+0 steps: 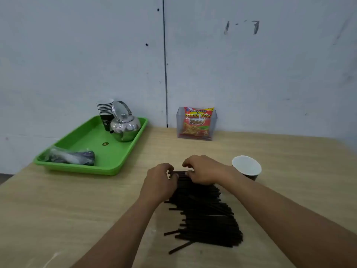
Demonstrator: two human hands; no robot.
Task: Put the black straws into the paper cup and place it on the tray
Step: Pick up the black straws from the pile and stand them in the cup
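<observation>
A wide pile of black straws (pixel 206 215) lies side by side on the wooden table, in front of me. My left hand (pixel 159 182) and my right hand (pixel 202 169) rest on the far end of the pile, fingers curled and pinching a few straws between them. A paper cup (pixel 247 166), dark outside and white inside, stands upright and holds nothing, just right of my right wrist. The green tray (pixel 123 163) sits at the far left of the table.
On the tray stand a stack of paper cups (pixel 105 111), a steel kettle (pixel 125 126) and a plastic bag of dark items (pixel 71 156). A clear holder with a snack packet (pixel 197 122) stands against the wall.
</observation>
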